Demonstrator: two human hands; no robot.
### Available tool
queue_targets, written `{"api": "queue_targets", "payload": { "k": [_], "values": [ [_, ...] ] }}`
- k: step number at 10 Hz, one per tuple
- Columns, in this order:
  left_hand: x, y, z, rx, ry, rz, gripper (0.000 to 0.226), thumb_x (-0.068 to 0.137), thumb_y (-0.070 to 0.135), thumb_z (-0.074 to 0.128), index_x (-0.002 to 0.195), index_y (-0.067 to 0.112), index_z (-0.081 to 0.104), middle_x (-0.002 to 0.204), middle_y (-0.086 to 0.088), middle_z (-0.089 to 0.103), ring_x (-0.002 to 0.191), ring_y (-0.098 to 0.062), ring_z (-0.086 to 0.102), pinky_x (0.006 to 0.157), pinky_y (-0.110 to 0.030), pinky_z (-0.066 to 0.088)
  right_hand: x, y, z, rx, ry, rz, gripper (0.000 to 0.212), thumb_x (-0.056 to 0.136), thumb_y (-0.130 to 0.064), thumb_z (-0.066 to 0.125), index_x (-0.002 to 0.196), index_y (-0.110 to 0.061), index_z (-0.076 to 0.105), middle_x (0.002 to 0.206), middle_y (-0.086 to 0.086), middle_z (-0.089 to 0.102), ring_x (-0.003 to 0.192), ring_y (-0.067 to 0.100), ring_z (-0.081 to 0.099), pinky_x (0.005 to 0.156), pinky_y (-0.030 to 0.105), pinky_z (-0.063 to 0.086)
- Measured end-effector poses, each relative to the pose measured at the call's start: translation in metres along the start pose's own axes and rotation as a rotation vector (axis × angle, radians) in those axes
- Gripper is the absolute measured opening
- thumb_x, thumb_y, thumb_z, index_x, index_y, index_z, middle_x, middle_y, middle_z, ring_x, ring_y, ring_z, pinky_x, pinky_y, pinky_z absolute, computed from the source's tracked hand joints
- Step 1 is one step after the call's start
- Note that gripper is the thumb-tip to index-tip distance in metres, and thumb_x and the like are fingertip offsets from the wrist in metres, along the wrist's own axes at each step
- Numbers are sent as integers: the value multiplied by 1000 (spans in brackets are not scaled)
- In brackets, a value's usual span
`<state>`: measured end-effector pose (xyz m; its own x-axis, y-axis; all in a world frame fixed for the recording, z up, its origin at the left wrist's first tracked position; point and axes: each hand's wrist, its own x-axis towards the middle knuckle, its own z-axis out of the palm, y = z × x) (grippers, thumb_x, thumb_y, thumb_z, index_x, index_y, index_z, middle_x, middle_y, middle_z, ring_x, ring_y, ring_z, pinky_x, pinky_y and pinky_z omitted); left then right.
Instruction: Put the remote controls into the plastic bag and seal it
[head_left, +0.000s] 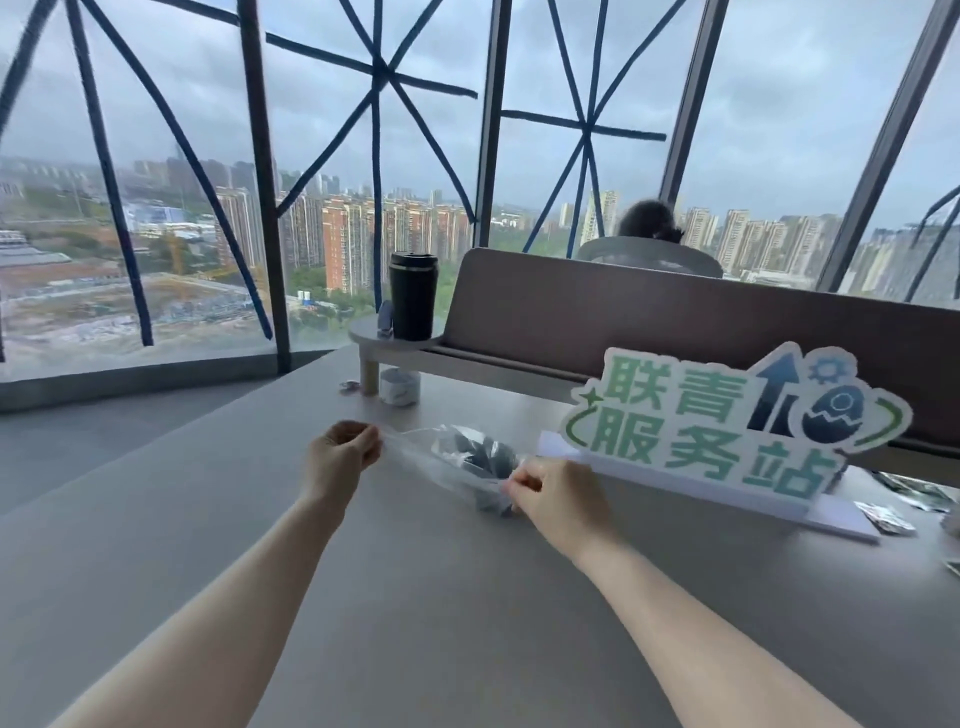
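Hands meet at a clear plastic bag (457, 462) that is stretched between them just above the grey counter (208, 519), and the bag serves as the landmark for everything else.

At the bag's left end, the left hand (340, 457) is closed in a pinch, thumb and fingers gripping the edge of the plastic. From there the bag runs rightward and slightly nearer the camera. Dark grey shapes, the remote controls (480, 452), lie inside it, bunched toward its right half; how many there are cannot be made out through the glare on the film. At the bag's right end, the right hand (550, 499) is likewise clenched on the plastic, fingertips pinching the edge, with the dark contents just beside and partly behind its knuckles. Whether the bag's mouth is sealed cannot be told.

Beyond the bag and a little left, a small white jar (399, 387) stands on the counter under a low raised shelf (395, 338), on which a black tumbler (413, 295) stands upright. Right of the bag, just beside the right hand, stands a white sign with green characters (727, 431). Farther right of the bag, small foil packets (883, 517) lie on the counter near the sign's base.
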<state>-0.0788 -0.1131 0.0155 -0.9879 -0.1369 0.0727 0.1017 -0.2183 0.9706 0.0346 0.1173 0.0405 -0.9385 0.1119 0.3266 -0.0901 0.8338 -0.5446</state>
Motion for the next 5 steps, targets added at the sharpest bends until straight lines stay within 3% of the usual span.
{"api": "queue_targets", "payload": {
  "k": [1, 2, 3, 4, 5],
  "values": [
    [-18, -20, -19, 76, 29, -41, 11, 86, 7, 57, 81, 10, 66, 70, -10, 60, 68, -21, 57, 87, -35, 49, -28, -4, 10, 90, -178, 53, 20, 84, -29, 67, 67, -20, 71, 65, -2, 73, 44, 3, 52, 63, 30, 52],
    [-42, -22, -34, 226, 76, -28, 11, 84, 19, 59, 79, 15, 68, 75, -10, 64, 73, -25, 55, 81, -37, 45, -59, -13, -8, 155, -235, 48, 17, 92, -30, 62, 87, -22, 76, 75, 0, 78, 40, 11, 52, 59, 28, 53],
    [-86, -12, -39, 342, 124, 44, 16, 86, 18, 54, 85, 13, 69, 85, -8, 69, 83, -25, 59, 74, -34, 39, -90, -14, -56, 258, -84, 44, 16, 95, -25, 60, 97, -23, 75, 75, -1, 77, 41, 12, 54, 57, 27, 53],
    [-139, 1, -37, 356, 79, 108, 18, 88, 14, 54, 81, 16, 71, 80, -1, 72, 80, -18, 62, 70, -26, 42, -126, -15, -120, 327, 97, 37, 16, 96, -20, 60, 92, -26, 75, 73, -4, 77, 44, 16, 56, 56, 25, 51],
    [-206, -7, -35, 290, 15, 156, 26, 85, 4, 59, 69, 19, 74, 65, -2, 74, 67, -12, 65, 59, -12, 45, -179, -32, -196, 537, 462, -89, 18, 93, -20, 62, 83, -25, 77, 70, 2, 74, 44, 16, 51, 48, 16, 44]
  ]
}}
